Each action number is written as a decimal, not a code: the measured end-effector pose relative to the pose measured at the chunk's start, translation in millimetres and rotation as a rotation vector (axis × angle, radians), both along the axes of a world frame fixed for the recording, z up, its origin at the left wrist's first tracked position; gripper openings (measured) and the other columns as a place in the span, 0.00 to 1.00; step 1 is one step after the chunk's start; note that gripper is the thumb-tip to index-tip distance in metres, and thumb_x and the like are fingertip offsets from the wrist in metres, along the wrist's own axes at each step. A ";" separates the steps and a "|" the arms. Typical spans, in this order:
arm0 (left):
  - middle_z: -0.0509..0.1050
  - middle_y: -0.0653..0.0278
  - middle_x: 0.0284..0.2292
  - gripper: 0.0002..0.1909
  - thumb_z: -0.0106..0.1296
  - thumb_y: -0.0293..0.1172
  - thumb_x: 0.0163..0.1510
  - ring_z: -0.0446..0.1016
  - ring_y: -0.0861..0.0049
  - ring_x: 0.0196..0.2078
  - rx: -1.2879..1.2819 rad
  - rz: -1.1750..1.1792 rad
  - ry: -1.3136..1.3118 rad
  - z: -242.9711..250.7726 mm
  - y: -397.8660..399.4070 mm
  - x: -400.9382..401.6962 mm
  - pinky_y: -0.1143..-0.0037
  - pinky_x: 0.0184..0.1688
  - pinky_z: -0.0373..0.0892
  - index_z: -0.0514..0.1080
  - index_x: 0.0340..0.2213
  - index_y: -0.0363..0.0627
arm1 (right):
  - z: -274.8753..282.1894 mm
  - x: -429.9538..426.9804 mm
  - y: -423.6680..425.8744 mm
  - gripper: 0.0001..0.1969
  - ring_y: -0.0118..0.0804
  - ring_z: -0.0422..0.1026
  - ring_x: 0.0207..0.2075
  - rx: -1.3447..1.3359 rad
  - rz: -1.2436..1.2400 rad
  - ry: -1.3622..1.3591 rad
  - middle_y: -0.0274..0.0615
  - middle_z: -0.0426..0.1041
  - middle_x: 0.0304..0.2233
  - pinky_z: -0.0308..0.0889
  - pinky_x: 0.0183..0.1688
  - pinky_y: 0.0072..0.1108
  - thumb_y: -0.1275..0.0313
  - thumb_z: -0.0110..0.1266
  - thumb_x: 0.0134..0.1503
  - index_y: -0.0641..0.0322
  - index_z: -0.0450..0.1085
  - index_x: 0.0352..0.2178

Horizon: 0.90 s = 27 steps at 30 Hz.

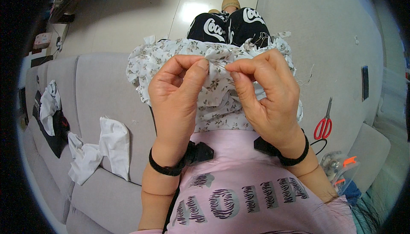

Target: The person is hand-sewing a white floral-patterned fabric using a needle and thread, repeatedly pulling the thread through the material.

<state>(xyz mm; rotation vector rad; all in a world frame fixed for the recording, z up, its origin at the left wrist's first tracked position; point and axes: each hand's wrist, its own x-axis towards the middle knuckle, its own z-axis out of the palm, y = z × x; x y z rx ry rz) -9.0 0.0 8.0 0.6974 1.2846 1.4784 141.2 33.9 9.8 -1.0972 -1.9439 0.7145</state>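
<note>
White floral-print fabric [217,101] lies bunched across my lap. Between thumb and forefinger, my left hand [177,85] pinches a fold of it. My right hand [272,88] faces it a short way to the right, thumb and forefinger closed on a thin sewing needle [219,64]. The needle spans the gap between both fingertips, and its far end is hard to make out against the cloth. Loose thread [310,77] trails from the fabric's right side onto the sofa.
Red-handled scissors [323,128] rest on the grey sofa [339,51] at my right, near a clear plastic box [347,173] with orange latches. A dark flat strip [364,82] lies farther right. White cloth pieces [113,147] and a black cloth item [53,134] lie at left.
</note>
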 end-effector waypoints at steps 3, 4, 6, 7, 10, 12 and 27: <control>0.72 0.69 0.26 0.04 0.53 0.25 0.52 0.66 0.90 0.28 0.000 0.007 0.136 1.5 0.0 1.2 0.87 0.33 0.63 0.72 0.29 0.36 | 1.5 1.0 -1.1 0.06 0.40 0.65 0.25 -0.021 -0.004 0.004 0.39 0.64 0.24 0.60 0.29 0.28 0.76 0.57 0.45 0.58 0.71 0.29; 0.72 0.69 0.27 0.04 0.53 0.25 0.52 0.66 0.89 0.28 0.005 0.015 0.161 2.0 -0.5 1.8 0.86 0.33 0.63 0.72 0.29 0.35 | 4.1 1.5 -1.4 0.06 0.33 0.65 0.24 -0.028 0.009 -0.025 0.38 0.64 0.24 0.62 0.28 0.21 0.77 0.56 0.48 0.61 0.72 0.30; 0.72 0.69 0.27 0.04 0.53 0.25 0.51 0.66 0.89 0.29 0.011 0.022 0.186 2.2 -0.7 3.2 0.86 0.33 0.63 0.72 0.29 0.35 | 6.1 1.7 -2.2 0.05 0.26 0.66 0.24 -0.035 0.022 -0.054 0.37 0.65 0.25 0.63 0.27 0.15 0.79 0.55 0.51 0.64 0.73 0.32; 0.72 0.68 0.26 0.04 0.53 0.24 0.51 0.67 0.88 0.29 0.010 0.033 0.246 2.1 -0.6 4.0 0.86 0.33 0.64 0.71 0.28 0.35 | 6.3 1.5 -2.5 0.05 0.26 0.66 0.23 -0.029 0.019 -0.064 0.37 0.65 0.24 0.63 0.26 0.15 0.79 0.55 0.51 0.64 0.73 0.32; 0.72 0.68 0.26 0.04 0.53 0.24 0.51 0.67 0.87 0.29 0.024 0.043 0.358 3.3 0.2 6.6 0.85 0.33 0.65 0.71 0.28 0.35 | 4.3 -0.3 -4.3 0.06 0.35 0.65 0.23 -0.023 0.000 -0.057 0.38 0.64 0.24 0.62 0.26 0.23 0.78 0.55 0.47 0.61 0.72 0.30; 0.72 0.68 0.26 0.04 0.53 0.24 0.51 0.68 0.86 0.29 0.039 0.045 0.410 2.6 0.3 6.9 0.84 0.33 0.65 0.71 0.28 0.34 | 3.9 -2.0 -5.5 0.07 0.42 0.64 0.24 -0.023 -0.014 -0.038 0.39 0.63 0.23 0.60 0.27 0.30 0.77 0.56 0.44 0.58 0.71 0.28; 0.72 0.68 0.26 0.04 0.53 0.25 0.51 0.66 0.88 0.30 0.032 0.031 0.318 0.9 0.9 3.5 0.85 0.33 0.64 0.71 0.28 0.35 | 9.8 0.6 -4.3 0.07 0.26 0.68 0.20 0.050 0.010 -0.066 0.37 0.66 0.22 0.64 0.23 0.15 0.83 0.55 0.46 0.66 0.73 0.30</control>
